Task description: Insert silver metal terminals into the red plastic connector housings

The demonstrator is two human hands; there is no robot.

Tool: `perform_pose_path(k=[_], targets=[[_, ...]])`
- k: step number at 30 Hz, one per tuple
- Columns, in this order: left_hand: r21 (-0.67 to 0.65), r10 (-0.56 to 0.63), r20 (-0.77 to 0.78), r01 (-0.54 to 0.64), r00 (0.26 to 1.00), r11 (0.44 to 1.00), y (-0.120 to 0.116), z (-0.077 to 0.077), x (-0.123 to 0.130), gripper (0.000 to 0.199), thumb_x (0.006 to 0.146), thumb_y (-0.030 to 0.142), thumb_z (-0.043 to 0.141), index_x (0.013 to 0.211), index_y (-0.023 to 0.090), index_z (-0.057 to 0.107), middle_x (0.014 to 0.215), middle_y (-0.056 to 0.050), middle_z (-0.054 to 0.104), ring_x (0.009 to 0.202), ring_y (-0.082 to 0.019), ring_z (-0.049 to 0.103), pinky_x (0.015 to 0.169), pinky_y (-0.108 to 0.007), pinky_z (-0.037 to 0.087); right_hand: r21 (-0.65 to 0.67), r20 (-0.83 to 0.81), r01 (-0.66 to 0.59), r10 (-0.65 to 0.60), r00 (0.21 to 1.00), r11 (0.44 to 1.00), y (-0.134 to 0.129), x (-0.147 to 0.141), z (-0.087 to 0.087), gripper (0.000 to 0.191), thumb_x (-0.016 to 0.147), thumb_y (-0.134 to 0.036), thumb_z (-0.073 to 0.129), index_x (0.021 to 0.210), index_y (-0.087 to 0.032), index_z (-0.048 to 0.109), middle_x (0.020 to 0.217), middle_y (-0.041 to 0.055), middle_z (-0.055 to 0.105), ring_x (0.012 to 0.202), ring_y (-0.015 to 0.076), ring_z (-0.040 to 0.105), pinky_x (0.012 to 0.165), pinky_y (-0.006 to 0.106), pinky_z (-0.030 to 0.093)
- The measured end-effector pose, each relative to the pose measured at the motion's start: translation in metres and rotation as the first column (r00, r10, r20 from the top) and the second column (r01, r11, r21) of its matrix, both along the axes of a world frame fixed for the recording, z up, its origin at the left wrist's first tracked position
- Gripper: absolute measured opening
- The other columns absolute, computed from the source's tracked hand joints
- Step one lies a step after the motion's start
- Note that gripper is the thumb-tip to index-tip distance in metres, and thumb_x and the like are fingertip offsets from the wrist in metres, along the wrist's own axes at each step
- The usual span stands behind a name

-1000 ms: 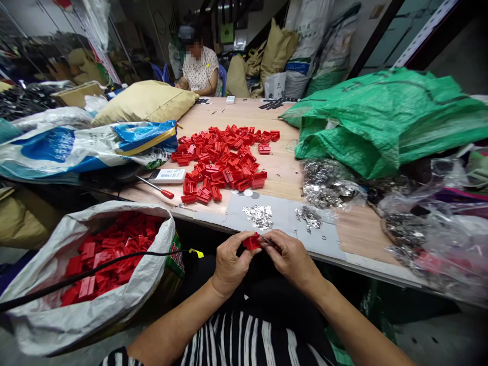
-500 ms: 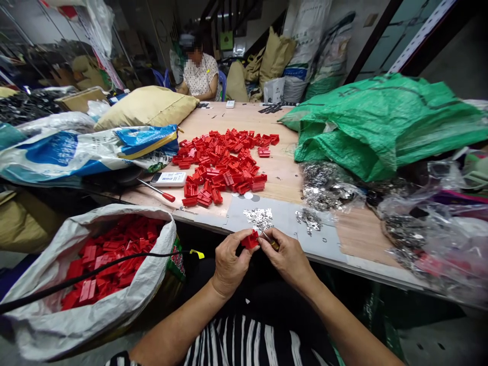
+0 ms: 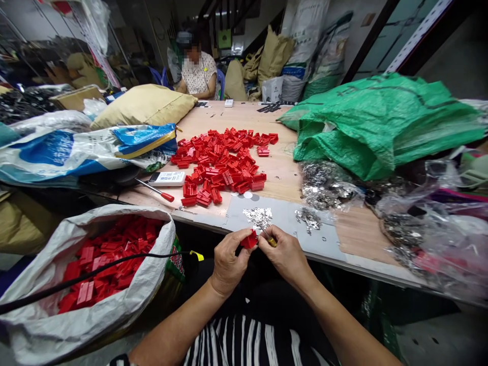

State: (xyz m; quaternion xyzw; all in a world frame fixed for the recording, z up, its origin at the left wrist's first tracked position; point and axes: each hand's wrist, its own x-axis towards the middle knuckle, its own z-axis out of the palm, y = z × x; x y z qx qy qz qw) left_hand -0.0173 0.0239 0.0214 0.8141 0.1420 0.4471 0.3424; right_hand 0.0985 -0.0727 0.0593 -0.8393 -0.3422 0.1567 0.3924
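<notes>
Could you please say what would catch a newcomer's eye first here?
Probably the heap of red parts on the table, with more in the white sack at lower left. The big green bag stands out at right. In front, the left hand holds a red part, the right hand a yellow-handled tool.

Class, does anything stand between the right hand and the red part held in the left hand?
Nothing visible does. The left hand pinches the red part, and the right hand is close beside it, holding a yellow-handled tool. Whether that hand or the tool touches the part cannot be told.
</notes>
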Motion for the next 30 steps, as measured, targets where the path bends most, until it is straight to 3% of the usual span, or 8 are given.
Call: perform_pose_path(k=[7,14,20,25,30], targets=[[-0.044,-0.049,0.007,0.050,0.999,0.998,0.000,-0.001,-0.002,0.033,0.080,0.014,0.067,0.112,0.022,0.063,0.104,-0.004,0.073,0.095,-0.017,0.069,0.087,-0.031,0.056,-0.046,-0.028,-0.098,0.097,0.995,0.994,-0.002,0.002,0.002,0.021,0.081,-0.037,0.051,0.067,-0.021,0.046,0.061,-0.0035,0.051,0.058,0.0137,0.045,0.056,0.025,0.032],[-0.167,-0.024,-0.026,0.020,0.999,0.986,0.000,0.001,-0.002,0.030,0.079,0.023,0.070,0.109,0.022,0.064,0.102,-0.004,0.073,0.093,-0.018,0.069,0.087,-0.031,0.056,0.129,-0.158,-0.165,0.184,0.970,0.978,-0.011,0.019,-0.003,0.023,0.085,-0.043,0.052,0.081,-0.020,0.053,0.076,-0.0010,0.056,0.071,0.0153,0.050,0.066,0.026,0.040],[-0.185,-0.053,-0.021,0.049,0.998,0.982,-0.003,0.002,-0.002,0.030,0.080,0.022,0.069,0.110,0.023,0.063,0.103,-0.004,0.073,0.094,-0.018,0.069,0.087,-0.032,0.055,0.167,-0.219,-0.214,0.248,0.944,0.962,-0.010,0.025,-0.010,0.023,0.083,-0.041,0.059,0.078,-0.020,0.052,0.076,-0.0020,0.053,0.072,0.0147,0.048,0.067,0.026,0.039],[-0.198,-0.127,-0.025,0.119,0.992,0.973,-0.007,0.002,-0.004,0.029,0.079,0.021,0.070,0.108,0.022,0.065,0.101,-0.004,0.073,0.093,-0.018,0.069,0.085,-0.032,0.056,0.261,-0.422,-0.257,0.350,0.836,0.930,-0.008,0.024,-0.018,0.031,0.077,-0.043,0.066,0.075,-0.019,0.047,0.070,-0.0043,0.045,0.066,0.0121,0.042,0.061,0.024,0.037],[-0.206,-0.167,-0.051,0.153,0.985,0.966,-0.014,0.000,-0.008,0.030,0.078,0.021,0.071,0.107,0.021,0.065,0.101,-0.005,0.073,0.093,-0.018,0.069,0.085,-0.032,0.056,0.271,-0.595,-0.240,0.358,0.720,0.932,-0.019,0.019,-0.021,0.039,0.076,-0.048,0.069,0.078,-0.020,0.044,0.067,-0.0070,0.039,0.055,0.0079,0.029,0.049,0.021,0.024]])
